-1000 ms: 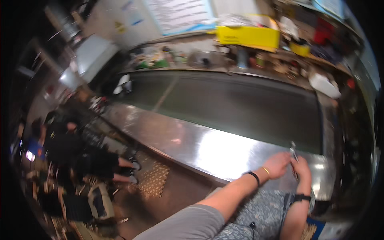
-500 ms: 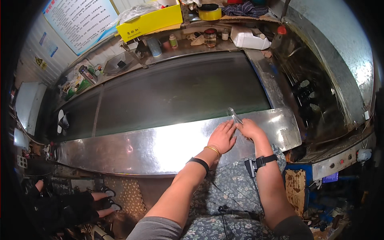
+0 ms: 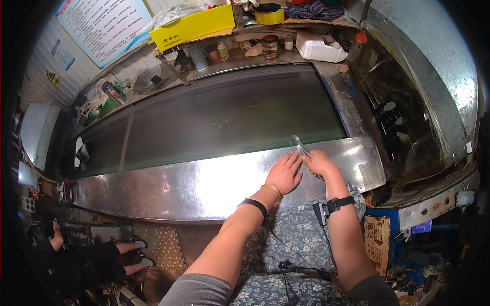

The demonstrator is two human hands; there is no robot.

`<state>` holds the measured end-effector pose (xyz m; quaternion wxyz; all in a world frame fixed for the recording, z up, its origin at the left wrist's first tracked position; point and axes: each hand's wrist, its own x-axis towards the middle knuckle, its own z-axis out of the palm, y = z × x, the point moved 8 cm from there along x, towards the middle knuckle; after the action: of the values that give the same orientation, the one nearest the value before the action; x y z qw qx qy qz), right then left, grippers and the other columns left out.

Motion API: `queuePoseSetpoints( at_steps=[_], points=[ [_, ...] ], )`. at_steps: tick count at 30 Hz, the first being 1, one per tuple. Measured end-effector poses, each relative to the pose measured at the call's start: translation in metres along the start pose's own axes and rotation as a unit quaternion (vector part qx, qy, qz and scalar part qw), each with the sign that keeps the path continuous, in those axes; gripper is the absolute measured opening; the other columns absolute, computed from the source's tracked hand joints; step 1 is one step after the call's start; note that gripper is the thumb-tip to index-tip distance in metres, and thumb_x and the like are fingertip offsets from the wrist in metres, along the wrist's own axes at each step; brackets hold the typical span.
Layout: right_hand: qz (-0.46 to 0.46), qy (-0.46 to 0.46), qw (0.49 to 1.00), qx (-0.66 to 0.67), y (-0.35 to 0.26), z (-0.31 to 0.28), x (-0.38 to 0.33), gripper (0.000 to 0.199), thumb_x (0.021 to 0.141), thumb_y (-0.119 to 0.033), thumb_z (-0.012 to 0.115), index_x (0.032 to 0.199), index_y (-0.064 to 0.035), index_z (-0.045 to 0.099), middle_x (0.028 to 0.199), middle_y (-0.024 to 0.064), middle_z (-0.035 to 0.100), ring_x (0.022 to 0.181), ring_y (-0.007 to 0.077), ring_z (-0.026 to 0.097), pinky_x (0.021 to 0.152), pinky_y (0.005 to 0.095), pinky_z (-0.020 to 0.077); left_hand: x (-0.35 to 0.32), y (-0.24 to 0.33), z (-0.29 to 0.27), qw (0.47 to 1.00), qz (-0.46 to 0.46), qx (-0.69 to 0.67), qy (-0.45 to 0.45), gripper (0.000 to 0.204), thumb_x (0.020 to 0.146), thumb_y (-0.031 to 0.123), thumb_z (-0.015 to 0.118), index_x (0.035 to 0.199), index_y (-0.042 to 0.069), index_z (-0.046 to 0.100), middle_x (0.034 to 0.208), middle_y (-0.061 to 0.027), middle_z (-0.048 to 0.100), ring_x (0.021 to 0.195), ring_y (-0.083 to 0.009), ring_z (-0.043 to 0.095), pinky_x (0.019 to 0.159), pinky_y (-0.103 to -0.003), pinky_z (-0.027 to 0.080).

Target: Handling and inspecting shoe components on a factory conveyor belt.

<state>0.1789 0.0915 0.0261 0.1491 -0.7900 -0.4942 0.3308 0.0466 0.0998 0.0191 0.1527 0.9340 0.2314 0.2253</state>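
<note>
My left hand (image 3: 284,174) lies palm down on the shiny metal ledge (image 3: 145,191), fingers stretched toward the dark conveyor belt (image 3: 229,117). Close on its right, my right hand (image 3: 318,164) is closed around a slim, shiny tool (image 3: 300,146) with a bent or looped tip. The tip reaches over the belt's near edge; its exact kind is not clear, and my fingers cover the rest. A dark sandal-like piece (image 3: 86,151) and a white sole (image 3: 78,152) sit at the belt's far left end.
Along the back shelf stand a yellow box (image 3: 191,28), a grey cup (image 3: 197,57), a lidded glass jar (image 3: 270,47) and a white jug (image 3: 319,48). Black pieces (image 3: 390,120) lie inside the machine at right. A person (image 3: 87,262) is at lower left.
Both hands and the tool have kept almost the same place. The person at lower left has shifted an arm. The view has moved very slightly.
</note>
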Motion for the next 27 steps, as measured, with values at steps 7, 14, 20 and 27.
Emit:
queuePoseSetpoints(
  at_steps=[7,14,20,27],
  points=[
    [-0.104,0.098,0.988,0.056,0.028,0.013,-0.003,0.043,0.091,-0.04,0.062,0.086,0.0023,0.068,0.083,0.0221,0.07,0.083,0.0356,0.069,0.072,0.0452,0.0525,-0.007,-0.004,0.035,0.991,-0.08,-0.092,-0.054,0.057,0.082,0.018,0.059,0.135,-0.001,0.05,0.143,-0.0221,0.047,0.134,-0.0368,0.043,0.114,-0.044,0.033],
    [-0.006,0.022,1.0,0.006,0.063,0.052,0.02,0.042,0.088,-0.032,0.062,0.1,0.0079,0.066,0.106,0.0311,0.064,0.105,0.0464,0.061,0.094,0.0484,0.0475,-0.03,0.015,0.008,0.999,-0.026,-0.038,-0.025,0.061,0.087,0.023,0.058,0.138,-0.005,0.043,0.145,-0.024,0.042,0.134,-0.0375,0.04,0.114,-0.043,0.033],
    [-0.044,0.075,0.996,0.002,0.065,0.029,0.036,0.037,0.089,-0.03,0.062,0.09,0.0077,0.063,0.096,0.0322,0.064,0.095,0.049,0.061,0.085,0.0524,0.048,-0.007,0.012,-0.01,0.997,-0.029,-0.068,-0.028,0.058,0.087,0.023,0.058,0.137,-0.004,0.045,0.146,-0.0227,0.041,0.135,-0.0372,0.04,0.115,-0.044,0.032],
    [-0.054,0.059,0.996,0.049,0.029,0.028,0.028,0.035,0.091,-0.028,0.062,0.085,0.0063,0.061,0.082,0.0272,0.064,0.081,0.0461,0.062,0.074,0.0489,0.0504,-0.016,0.004,-0.011,0.998,-0.031,-0.058,-0.005,0.056,0.087,0.024,0.059,0.135,-0.004,0.047,0.147,-0.021,0.041,0.135,-0.0354,0.039,0.115,-0.043,0.032]
  ],
)
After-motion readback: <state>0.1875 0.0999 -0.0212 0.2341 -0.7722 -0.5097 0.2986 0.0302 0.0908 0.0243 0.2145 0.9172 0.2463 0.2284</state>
